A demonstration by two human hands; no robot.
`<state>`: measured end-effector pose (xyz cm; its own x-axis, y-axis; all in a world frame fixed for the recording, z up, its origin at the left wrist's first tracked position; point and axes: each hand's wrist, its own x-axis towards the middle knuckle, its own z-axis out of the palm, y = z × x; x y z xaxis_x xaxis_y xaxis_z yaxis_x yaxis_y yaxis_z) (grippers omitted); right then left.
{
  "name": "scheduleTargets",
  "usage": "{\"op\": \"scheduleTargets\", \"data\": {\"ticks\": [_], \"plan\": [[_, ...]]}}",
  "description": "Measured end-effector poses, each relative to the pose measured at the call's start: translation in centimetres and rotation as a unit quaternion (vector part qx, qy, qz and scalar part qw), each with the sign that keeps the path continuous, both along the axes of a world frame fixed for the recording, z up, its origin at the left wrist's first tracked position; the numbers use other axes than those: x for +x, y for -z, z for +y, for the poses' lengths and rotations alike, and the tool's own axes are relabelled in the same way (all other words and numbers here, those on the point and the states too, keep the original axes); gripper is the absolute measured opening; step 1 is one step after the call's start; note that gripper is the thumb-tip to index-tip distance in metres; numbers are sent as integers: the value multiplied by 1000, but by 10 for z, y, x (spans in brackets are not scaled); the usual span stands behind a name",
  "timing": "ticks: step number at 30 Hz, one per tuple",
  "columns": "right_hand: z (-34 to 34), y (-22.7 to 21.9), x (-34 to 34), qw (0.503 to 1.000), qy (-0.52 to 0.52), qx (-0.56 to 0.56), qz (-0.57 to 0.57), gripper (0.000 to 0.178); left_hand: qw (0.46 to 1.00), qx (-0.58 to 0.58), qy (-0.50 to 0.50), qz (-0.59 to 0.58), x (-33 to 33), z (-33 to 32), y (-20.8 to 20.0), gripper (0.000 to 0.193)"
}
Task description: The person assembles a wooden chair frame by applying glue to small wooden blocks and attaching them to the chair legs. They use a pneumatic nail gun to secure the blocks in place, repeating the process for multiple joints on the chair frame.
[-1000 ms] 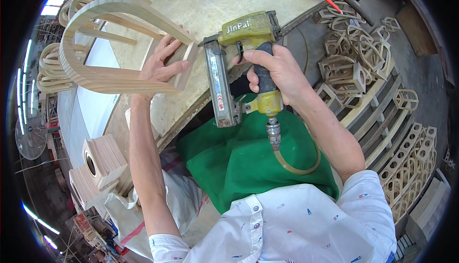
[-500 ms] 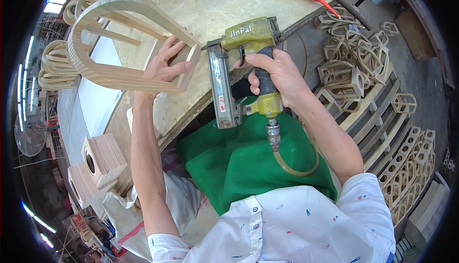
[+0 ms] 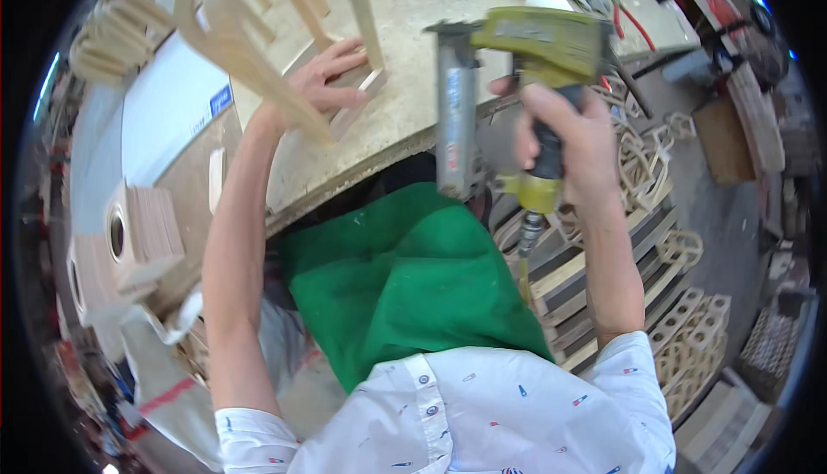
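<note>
In my right hand (image 3: 581,134) is a yellow-green pneumatic nail gun (image 3: 543,39), my fingers closed round its dark grip. The gun hangs over the front edge of the workbench (image 3: 413,78), its nose apart from the wood; hand and gun are motion-blurred. My left hand (image 3: 332,78) holds a pale wooden arch frame (image 3: 245,56) at the small board (image 3: 360,102) between its legs. Its fingers lie over the board and the thumb reaches toward the end. The frame rests on the bench, and my hand hides part of the board.
More bent wooden arches (image 3: 116,30) stand at the far left. Stacked square boards with round holes (image 3: 142,237) sit at the near left. On the right, wooden frames (image 3: 642,160) lie on a slatted pallet (image 3: 586,302). Green cloth (image 3: 413,276) covers my lap.
My right hand has moved the nail gun right, away from the frame's board. My left hand stays on the frame. The view has shifted, showing more of the bench's far right.
</note>
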<state>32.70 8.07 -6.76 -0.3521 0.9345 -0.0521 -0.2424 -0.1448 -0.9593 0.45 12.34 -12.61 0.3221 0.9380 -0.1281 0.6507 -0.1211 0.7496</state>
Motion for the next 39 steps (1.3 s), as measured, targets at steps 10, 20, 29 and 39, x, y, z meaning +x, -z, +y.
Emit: {"op": "scheduleTargets", "data": {"ticks": [10,20,29,39], "plan": [[9,-10,-5,793,-80,455,-396,47,998,-3,1,-58,3,-4,-4,79],[25,58,-29,588,-57,671,-448,46,993,-30,-8,-116,-1,-2,3,76],[26,65,-31,573,-54,679,-456,40,996,-25,-9,-88,-5,1,6,81],[28,68,-34,566,-63,684,-456,41,997,-6,-20,-69,-6,0,9,81]]}}
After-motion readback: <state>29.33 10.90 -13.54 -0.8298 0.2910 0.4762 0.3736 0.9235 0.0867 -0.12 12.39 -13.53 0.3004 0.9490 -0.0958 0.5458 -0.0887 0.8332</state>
